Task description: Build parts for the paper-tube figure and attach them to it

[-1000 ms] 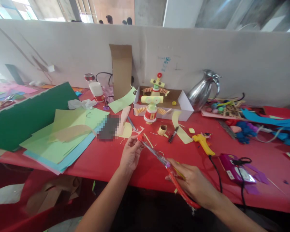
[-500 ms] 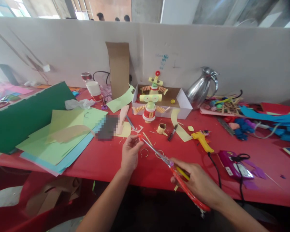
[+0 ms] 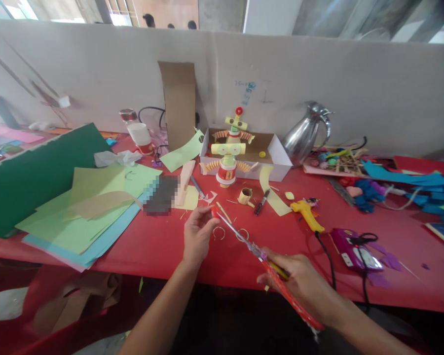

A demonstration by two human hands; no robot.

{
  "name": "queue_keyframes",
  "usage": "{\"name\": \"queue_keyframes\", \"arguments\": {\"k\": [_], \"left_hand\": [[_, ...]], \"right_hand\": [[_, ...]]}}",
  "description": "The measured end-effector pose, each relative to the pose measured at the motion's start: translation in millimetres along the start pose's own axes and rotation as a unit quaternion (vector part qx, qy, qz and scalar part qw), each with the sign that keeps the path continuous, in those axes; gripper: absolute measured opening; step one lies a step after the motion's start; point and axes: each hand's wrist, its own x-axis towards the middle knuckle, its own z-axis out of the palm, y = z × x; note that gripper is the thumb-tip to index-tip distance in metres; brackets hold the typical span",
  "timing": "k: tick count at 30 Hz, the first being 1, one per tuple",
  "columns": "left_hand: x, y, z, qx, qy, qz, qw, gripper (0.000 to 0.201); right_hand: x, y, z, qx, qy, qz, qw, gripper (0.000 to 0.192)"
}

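Observation:
My left hand (image 3: 197,235) pinches a small red piece (image 3: 214,212) between thumb and fingertips, above the table. My right hand (image 3: 305,281) is closed around a pair of scissors (image 3: 254,249) with long silvery blades and a red handle. Something yellow shows between its fingers, partly hidden. The blade tips reach up to the red piece; whether they touch it I cannot tell. Below the blades lie two thin pale rings (image 3: 219,233) on the table. Beyond my hands stands a paper-cup figure (image 3: 226,170) with folded paper arms, and a similar figure (image 3: 236,129) behind it.
A yellow glue gun (image 3: 307,215) and a purple box (image 3: 350,251) with cords lie right on the red table (image 3: 148,246). Coloured paper (image 3: 96,192) and a green board (image 3: 40,177) are left. A white tray (image 3: 277,155), steel jug (image 3: 305,133) and marker (image 3: 261,202) are farther back.
The view has shifted slightly. Both hands keep their hold on the red piece and the scissors, with the blade tips still by the piece.

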Motion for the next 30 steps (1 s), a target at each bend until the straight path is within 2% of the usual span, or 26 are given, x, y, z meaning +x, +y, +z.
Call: {"name": "queue_keyframes", "arguments": {"k": [8, 14, 20, 30], "left_hand": [[-1, -4, -2.8, 0.05, 0.014, 0.047, 0.998, 0.031], [-2, -1, -1.6, 0.11, 0.016, 0.053, 0.992, 0.032], [-3, 1, 0.3, 0.158, -0.011, 0.077, 0.984, 0.032], [-3, 0, -1.9, 0.166, -0.007, 0.097, 0.981, 0.031]], "right_hand": [[2, -6, 2, -0.018, -0.009, 0.0, 1.0, 0.034], [2, -10, -2, 0.068, -0.04, 0.003, 0.997, 0.044], [-4, -3, 1, 0.033, 0.003, 0.022, 0.999, 0.035], [0, -3, 8, -0.013, 0.004, -0.007, 1.0, 0.032]]}}
